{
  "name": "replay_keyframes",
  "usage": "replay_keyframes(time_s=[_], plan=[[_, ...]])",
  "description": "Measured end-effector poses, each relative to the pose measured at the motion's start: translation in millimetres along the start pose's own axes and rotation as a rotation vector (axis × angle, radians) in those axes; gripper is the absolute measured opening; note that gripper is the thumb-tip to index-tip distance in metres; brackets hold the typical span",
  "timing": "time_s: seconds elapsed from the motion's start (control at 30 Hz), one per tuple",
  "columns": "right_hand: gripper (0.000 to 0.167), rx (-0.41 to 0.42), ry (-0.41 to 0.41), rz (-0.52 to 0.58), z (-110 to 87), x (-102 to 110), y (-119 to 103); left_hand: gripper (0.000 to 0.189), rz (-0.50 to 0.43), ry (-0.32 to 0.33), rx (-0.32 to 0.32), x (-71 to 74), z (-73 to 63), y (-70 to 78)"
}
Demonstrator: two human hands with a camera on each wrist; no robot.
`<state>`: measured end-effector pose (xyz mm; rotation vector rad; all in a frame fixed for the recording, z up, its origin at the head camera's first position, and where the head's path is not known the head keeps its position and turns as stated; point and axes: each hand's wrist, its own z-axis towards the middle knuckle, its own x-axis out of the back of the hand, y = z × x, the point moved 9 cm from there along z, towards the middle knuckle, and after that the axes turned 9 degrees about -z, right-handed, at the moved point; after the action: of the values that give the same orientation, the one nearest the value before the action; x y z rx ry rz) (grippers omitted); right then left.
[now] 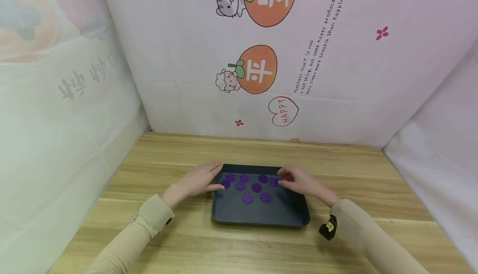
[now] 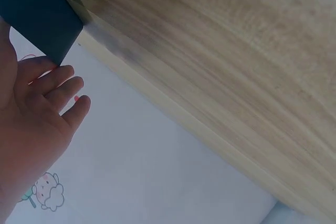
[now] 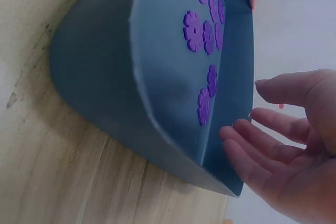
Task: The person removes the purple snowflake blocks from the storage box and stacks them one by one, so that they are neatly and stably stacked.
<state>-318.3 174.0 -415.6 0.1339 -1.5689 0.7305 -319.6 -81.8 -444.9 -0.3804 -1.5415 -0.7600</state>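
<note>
A dark grey rectangular tray [image 1: 261,214] lies on the table, with several purple flower-shaped pieces [image 1: 247,198] spread flat over its floor, mostly in the far half. My left hand [image 1: 201,179] is at the tray's left side, fingers straight along the far left corner and thumb reaching over the rim. In the left wrist view, fingertips meet the tray's edge [image 2: 44,19]. My right hand [image 1: 301,181] hovers over the far right corner, close to one purple piece [image 1: 274,182]. Its fingers [image 3: 262,148] are loosely bent with nothing between them and the thumb.
The wooden table [image 1: 168,241] surrounds the tray on all sides. White printed cloth [image 1: 179,58] hangs behind the table and along both sides. A small black device with a yellow mark [image 1: 328,226] is fixed at the right cuff.
</note>
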Motion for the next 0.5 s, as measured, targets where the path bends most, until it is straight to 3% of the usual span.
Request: replay_keyframes(time_s=[0.23, 0.5], plan=[[0.028, -0.012, -0.037, -0.008, 3.3, -3.8, -2.1, 0.083, 0.061, -0.013, 0.0, -3.1, -0.2, -1.8], [0.028, -0.025, -0.07, -0.011, 7.5, -6.7, -3.3, 0.082, 0.053, -0.011, 0.006, -4.3, -1.0, -3.4]])
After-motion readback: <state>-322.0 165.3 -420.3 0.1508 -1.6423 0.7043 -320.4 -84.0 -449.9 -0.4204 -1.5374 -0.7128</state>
